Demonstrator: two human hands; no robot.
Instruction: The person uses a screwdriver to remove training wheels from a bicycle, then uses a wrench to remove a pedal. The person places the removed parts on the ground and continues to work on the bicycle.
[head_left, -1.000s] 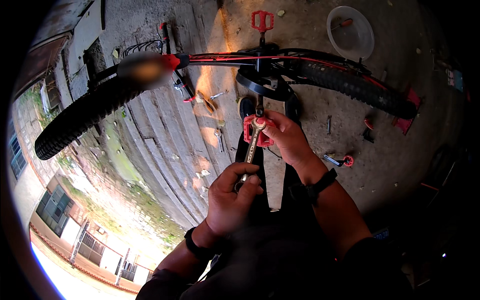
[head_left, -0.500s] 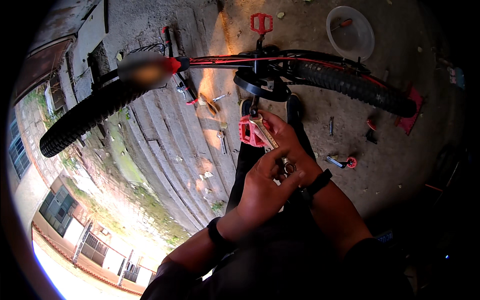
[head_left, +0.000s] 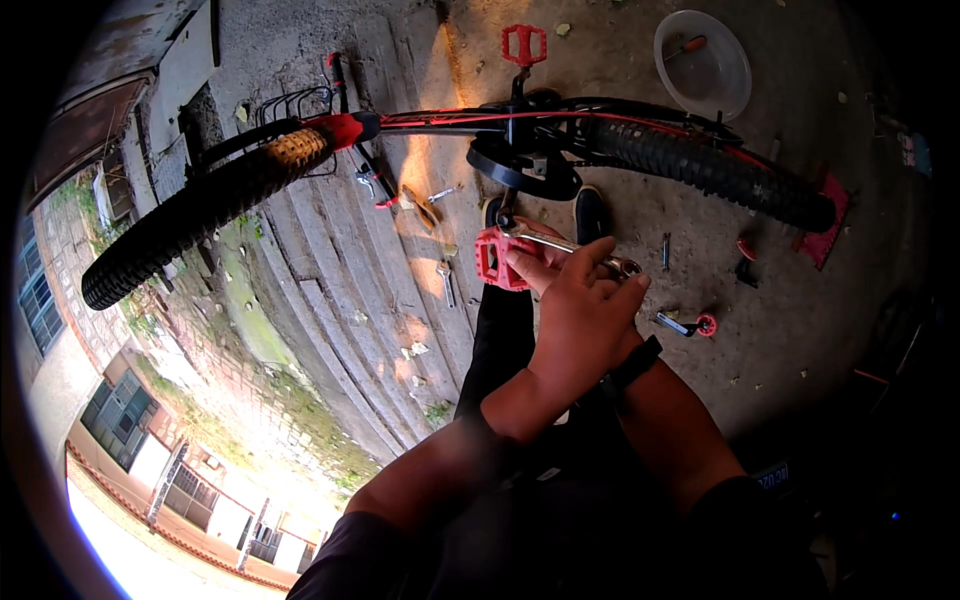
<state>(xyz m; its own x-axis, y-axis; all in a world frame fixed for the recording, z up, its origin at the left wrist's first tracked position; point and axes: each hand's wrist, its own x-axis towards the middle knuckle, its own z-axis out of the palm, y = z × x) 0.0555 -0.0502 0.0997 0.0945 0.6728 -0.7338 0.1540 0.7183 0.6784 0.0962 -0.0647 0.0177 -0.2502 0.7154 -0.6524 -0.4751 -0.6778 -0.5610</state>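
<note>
A black and red bicycle stands across the concrete in front of me. A red pedal sits on its near crank. A silver wrench is set on the pedal's axle, its handle pointing right. My left hand reaches across and closes over the wrench's far end. My right hand lies mostly hidden under it, with fingers against the red pedal. A dark band circles my right wrist.
A second red pedal shows beyond the frame. A clear plastic bowl holding a screwdriver lies at the far right. Small tools lie on the ground, one red-handled. Concrete steps drop away on the left.
My left hand has swung the wrench handle from pointing toward me round to the right, crossing over my right hand. The right hand has stayed at the pedal.
</note>
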